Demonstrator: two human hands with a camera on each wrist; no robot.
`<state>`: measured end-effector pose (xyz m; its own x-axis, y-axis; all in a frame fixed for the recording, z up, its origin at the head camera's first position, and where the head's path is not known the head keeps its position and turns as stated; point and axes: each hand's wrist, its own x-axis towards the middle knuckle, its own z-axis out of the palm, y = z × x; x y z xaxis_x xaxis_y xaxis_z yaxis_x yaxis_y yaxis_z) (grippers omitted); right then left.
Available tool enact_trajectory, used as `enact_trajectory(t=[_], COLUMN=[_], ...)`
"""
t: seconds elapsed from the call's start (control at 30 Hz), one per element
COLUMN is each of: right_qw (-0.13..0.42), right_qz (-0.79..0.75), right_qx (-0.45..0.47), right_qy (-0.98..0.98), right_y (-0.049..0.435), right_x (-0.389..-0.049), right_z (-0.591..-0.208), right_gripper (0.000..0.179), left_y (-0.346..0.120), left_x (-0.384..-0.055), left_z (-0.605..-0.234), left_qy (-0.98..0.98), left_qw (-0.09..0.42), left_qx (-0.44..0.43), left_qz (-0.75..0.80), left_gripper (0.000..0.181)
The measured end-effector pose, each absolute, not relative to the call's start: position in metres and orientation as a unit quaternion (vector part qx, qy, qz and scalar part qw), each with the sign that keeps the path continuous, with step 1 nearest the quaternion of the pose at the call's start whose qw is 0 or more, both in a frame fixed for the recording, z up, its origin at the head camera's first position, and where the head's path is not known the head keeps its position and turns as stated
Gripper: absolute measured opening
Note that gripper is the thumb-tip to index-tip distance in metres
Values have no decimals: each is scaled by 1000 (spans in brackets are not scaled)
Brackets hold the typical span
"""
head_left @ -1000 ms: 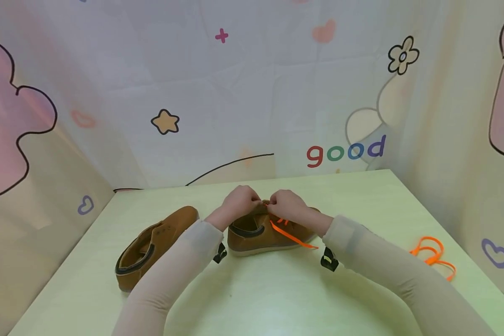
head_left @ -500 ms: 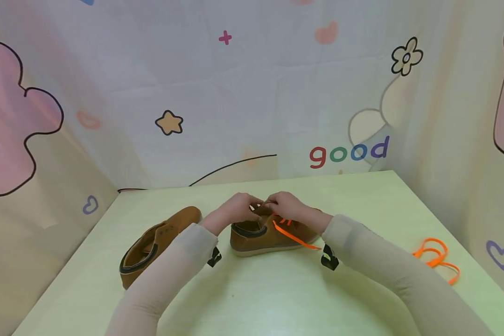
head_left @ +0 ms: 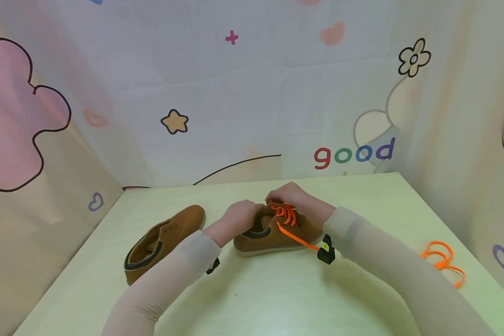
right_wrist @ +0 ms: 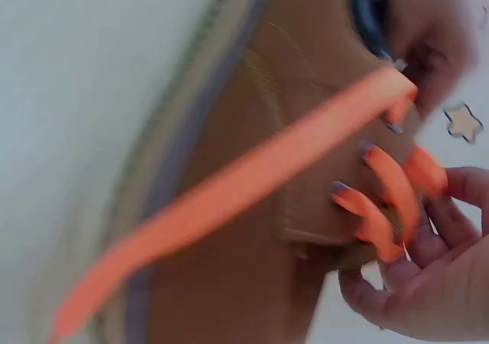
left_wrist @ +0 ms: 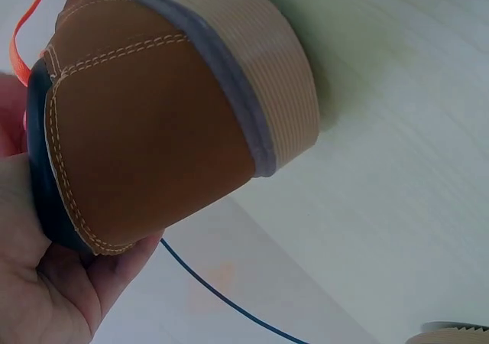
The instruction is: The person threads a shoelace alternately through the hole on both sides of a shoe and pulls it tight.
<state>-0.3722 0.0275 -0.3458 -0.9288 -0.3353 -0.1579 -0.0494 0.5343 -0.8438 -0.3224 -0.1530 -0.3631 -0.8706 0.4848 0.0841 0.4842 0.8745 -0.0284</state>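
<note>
Orange lace (right_wrist: 244,189) sits pinched in right fingers (right_wrist: 363,294); left fingers (left_wrist: 126,267) grip shoe (head_left: 273,242); surface (head_left: 273,294) spreads wide in front, far edge (head_left: 218,185) behind.

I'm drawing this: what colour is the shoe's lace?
The lace is orange, clearest in the right wrist view.

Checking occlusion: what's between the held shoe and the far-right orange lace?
Head view: the right sleeve, with a black wrist camera at its cuff, crosses between the held shoe and the far-right orange lace.
</note>
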Motion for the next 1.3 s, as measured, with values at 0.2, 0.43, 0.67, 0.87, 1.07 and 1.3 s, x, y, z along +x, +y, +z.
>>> enact_trajectory(t=[0.2,0.43,0.67,0.87,1.07,1.3], right_qw=[103,50,106,101,81,96], right_qz=[-479,-419,-394,-219,-249,-290], right_qx=[-124,-161,-151,-246,-294,-303], right_qy=[863,892,900,939,919,903], right_y=[38,41,42,63,93,126], right_x=[-393,-402,-398,-369,-304,-255], right_z=[-308,-273,-279,-305,-332,-345], right_gripper=[37,33,44,53,29,21], left_y=[-150,-151,-160,-188,-212,-215], left_x=[-322,-325,-329,-322,-316,-314], left_z=[-359,-358,-360,-359,-364,-375], left_qy=[-969,-967,-963,-943,-910,-914], left_qw=[47,49,3,-126,-206,-155], left_qx=[-242,-250,-255,-226,-219,-243], left_qz=[10,2,-82,-207,-287,-285], left_gripper=[19,23,23,63,81,72])
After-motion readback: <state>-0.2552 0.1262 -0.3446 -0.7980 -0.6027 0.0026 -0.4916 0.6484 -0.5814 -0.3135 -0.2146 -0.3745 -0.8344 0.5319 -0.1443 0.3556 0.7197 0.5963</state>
